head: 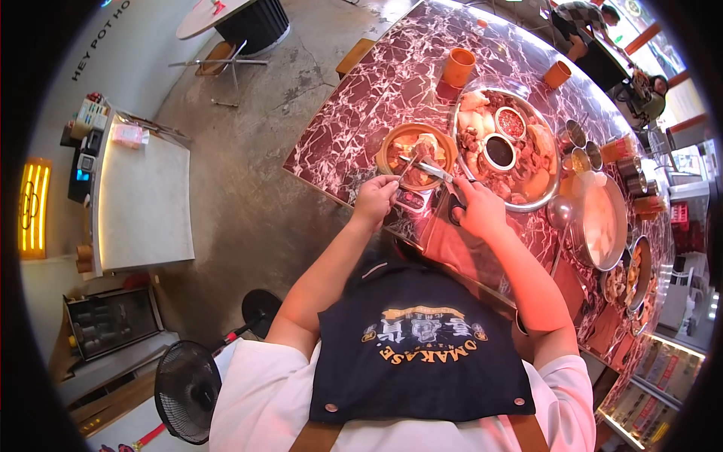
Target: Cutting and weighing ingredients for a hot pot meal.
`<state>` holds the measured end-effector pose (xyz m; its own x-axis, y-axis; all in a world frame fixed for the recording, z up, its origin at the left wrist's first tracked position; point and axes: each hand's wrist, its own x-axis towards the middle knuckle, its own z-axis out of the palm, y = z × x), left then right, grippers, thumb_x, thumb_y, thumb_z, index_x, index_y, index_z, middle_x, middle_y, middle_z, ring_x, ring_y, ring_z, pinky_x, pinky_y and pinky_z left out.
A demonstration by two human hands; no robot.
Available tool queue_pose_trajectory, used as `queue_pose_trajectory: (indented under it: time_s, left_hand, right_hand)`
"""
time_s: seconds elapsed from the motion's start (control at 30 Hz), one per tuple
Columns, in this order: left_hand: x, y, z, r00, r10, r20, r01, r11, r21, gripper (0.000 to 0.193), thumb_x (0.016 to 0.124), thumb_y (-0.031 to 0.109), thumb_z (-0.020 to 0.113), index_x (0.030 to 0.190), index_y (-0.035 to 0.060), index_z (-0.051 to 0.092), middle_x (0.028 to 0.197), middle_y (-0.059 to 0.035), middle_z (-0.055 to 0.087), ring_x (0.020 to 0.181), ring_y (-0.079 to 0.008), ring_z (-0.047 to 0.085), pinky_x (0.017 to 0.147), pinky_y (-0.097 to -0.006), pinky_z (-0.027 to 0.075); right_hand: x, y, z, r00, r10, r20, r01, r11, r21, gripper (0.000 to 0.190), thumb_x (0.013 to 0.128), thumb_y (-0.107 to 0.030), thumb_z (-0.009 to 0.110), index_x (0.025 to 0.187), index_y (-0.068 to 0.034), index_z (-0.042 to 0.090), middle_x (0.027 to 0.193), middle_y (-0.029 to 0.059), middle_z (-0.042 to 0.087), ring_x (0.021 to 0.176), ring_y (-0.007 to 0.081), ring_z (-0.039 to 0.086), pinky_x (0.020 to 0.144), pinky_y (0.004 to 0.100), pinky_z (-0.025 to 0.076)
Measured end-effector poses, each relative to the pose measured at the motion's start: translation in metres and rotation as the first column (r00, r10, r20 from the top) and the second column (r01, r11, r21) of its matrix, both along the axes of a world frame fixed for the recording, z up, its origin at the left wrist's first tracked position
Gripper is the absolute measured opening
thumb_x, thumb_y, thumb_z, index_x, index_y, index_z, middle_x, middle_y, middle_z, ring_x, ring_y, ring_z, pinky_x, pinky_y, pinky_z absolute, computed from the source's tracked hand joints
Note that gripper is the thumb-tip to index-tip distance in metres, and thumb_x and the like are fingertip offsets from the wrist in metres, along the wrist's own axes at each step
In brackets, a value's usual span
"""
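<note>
My right hand (480,206) grips a pair of kitchen scissors (435,169) by the dark handles, with the blades reaching over a tan clay pot (382,155). Pinched in the fingers of my left hand (375,200) is a thin skewer (408,168), which slants up to a piece of meat (425,150) above the pot. The blades meet the skewer's line near that meat; whether they touch it I cannot tell. Pieces of food fill the pot, and it rests on a small digital scale (413,200) at the edge of the marbled counter (350,118).
Right of the pot stands a large metal basin (508,206) of meats around a bowl of chopped chili (511,124) and a bowl of dark sauce (500,152). A ladle (560,210) and big stockpot (623,226) lie farther right. Orange cups (458,66) stand behind; two people are beyond.
</note>
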<state>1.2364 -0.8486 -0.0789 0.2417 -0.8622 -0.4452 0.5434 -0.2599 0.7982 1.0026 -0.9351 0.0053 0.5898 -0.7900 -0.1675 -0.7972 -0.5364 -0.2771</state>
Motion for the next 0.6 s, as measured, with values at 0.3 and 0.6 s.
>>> queue_pose_trajectory:
  time_s: [0.3, 0.6]
  left_hand:
    - [0.021, -0.001, -0.004, 0.998, -0.014, -0.064, 0.017, 0.999, 0.047, 0.015, 0.100, 0.011, 0.057, 0.110, 0.0025, 0.065, 0.065, 0.0021, 0.052, 0.045, -0.0042, 0.037, 0.038, -0.0194, 0.028]
    - [0.050, 0.006, -0.009, 0.984, -0.077, -0.159, 0.078, 0.997, -0.003, 0.015, 0.101, 0.010, 0.053, 0.110, 0.0030, 0.064, 0.063, 0.0026, 0.050, 0.044, -0.0043, 0.037, 0.038, -0.0190, 0.027]
  right_hand:
    - [-0.002, 0.010, 0.004, 0.996, -0.054, -0.071, 0.062, 0.992, 0.112, 0.057, 0.077, -0.016, 0.072, 0.132, -0.019, 0.057, 0.101, 0.0174, 0.070, 0.098, 0.0376, 0.067, 0.085, 0.0467, 0.053]
    - [0.011, 0.032, 0.031, 0.989, -0.071, -0.128, 0.050, 0.986, -0.161, 0.068, 0.074, -0.031, 0.076, 0.136, -0.018, 0.051, 0.105, 0.0164, 0.061, 0.102, 0.0350, 0.063, 0.086, 0.0455, 0.052]
